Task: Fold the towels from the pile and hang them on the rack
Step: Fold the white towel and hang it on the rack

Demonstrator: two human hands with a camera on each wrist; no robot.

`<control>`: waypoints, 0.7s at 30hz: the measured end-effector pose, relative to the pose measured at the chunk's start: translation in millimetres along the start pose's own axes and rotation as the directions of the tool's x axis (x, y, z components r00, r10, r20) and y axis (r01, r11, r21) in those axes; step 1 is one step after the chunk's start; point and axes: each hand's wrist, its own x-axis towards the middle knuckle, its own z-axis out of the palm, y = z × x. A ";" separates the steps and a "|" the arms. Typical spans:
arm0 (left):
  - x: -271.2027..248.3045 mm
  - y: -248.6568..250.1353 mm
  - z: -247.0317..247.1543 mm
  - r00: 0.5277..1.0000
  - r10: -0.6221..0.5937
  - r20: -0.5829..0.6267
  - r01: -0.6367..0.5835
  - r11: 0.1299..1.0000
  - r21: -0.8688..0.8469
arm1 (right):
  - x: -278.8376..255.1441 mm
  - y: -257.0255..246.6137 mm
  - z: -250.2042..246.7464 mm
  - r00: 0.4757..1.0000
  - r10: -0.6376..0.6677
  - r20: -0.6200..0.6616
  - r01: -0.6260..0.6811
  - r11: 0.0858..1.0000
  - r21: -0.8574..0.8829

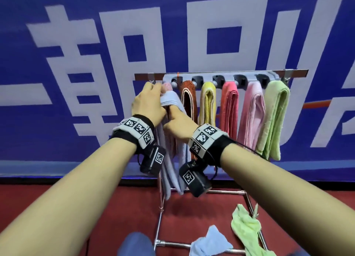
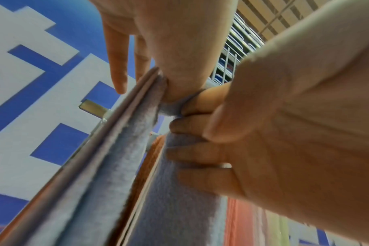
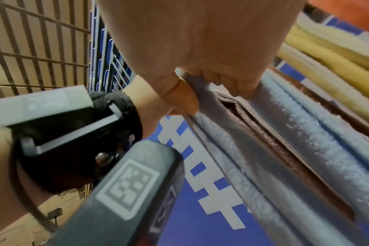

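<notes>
We held folded blue towel (image 1: 172, 109) at left end of rack (image 1: 221, 77), beside rust towel (image 1: 189, 98). Left hand (image 1: 148, 102) grip closed over towel's top fold; right hand (image 1: 179, 124) grip pinched same towel just below. Yellow, coral, pink, green towels hung further right. Loose blue towel (image 1: 209, 242) and green towel (image 1: 245, 229) lay near, on red floor (image 1: 115, 207).

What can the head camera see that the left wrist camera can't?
Only the head view shows the whole rack, the green towel hanging at its far end, and two loose towels on the floor. Only the left wrist view shows the ring on the right hand. Both show the lavender towel held by the left hand and right hand.
</notes>
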 end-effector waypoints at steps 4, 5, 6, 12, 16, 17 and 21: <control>21.5 -23.2 -2.4 1.000 -0.019 0.024 0.018 1.000 0.014 | 30.2 -14.0 -3.9 1.000 0.009 -0.021 -0.010 0.999 -0.031; 26.8 -29.2 -3.0 1.000 -0.022 0.008 0.022 1.000 0.012 | 38.0 -15.1 -4.8 0.999 0.007 -0.031 -0.009 0.997 -0.074; 31.1 -33.7 -3.4 1.000 -0.027 -0.011 0.027 1.000 0.002 | 44.5 -14.2 -6.7 0.999 -0.001 -0.051 -0.005 0.995 -0.104; 60.5 -52.4 9.6 0.999 -0.012 -0.037 0.010 0.999 -0.043 | 76.1 -17.5 -10.5 0.997 -0.003 -0.079 -0.006 0.994 -0.113; 76.5 -52.5 22.8 0.999 -0.011 -0.030 0.008 0.995 -0.098 | 95.9 -13.7 -10.1 0.993 0.001 -0.121 -0.017 0.991 -0.130; 79.5 -52.0 27.0 1.000 -0.005 -0.020 0.003 0.995 -0.096 | 99.8 -12.2 -10.1 0.992 0.006 -0.128 -0.024 0.990 -0.136; 84.4 -50.2 47.0 0.999 0.002 0.043 0.002 0.994 -0.106 | 111.1 -2.8 -5.4 0.992 0.058 -0.115 -0.069 0.993 -0.092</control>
